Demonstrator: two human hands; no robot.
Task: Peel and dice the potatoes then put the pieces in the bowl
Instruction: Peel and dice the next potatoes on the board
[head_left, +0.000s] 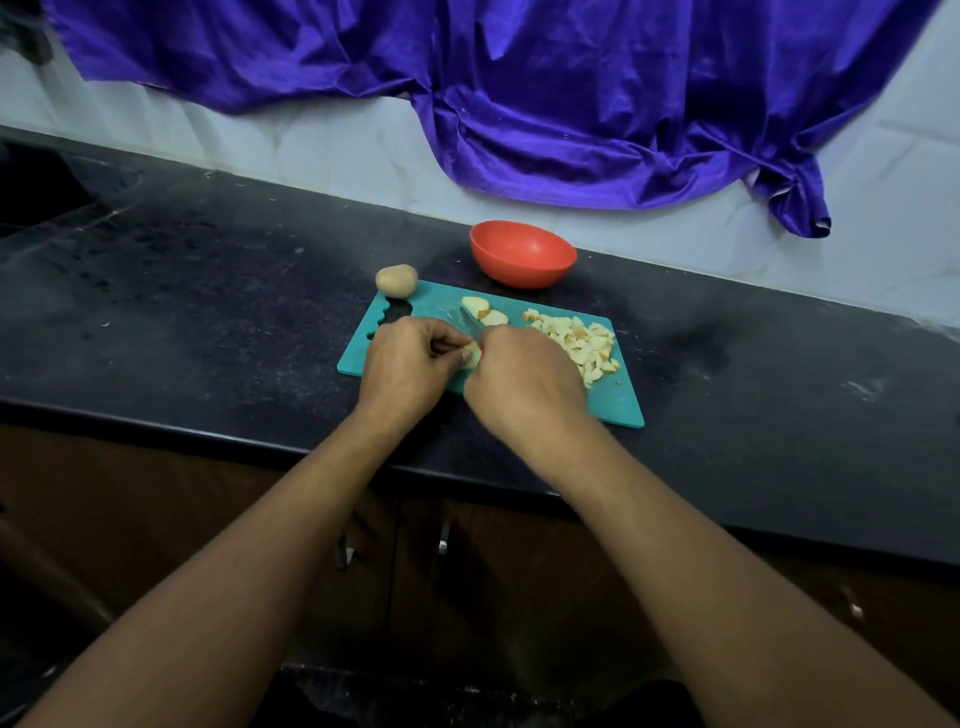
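On the dark counter (208, 312), a whole unpeeled potato (396, 280) sits touching the far left corner of a teal cutting board (618, 405). Over the near left part of the board, the left hand (402, 358) curls its fingers and thumb round a small potato piece (471, 357), pinning it against the board. Just beside it, the blade of a knife (470, 325) points away from the person and comes down at that piece. The right hand (524, 384) is closed round the knife's handle, of which only a sliver of red shows. Beyond the two hands, two larger potato slices (484, 310) lie on the board's far edge. To the right, a heap of diced potato (579, 343) covers the board's right half. The red bowl (522, 254) stands on the counter just behind the board, and no pieces show in it. A purple cloth (571, 104) hangs on the tiled wall behind.
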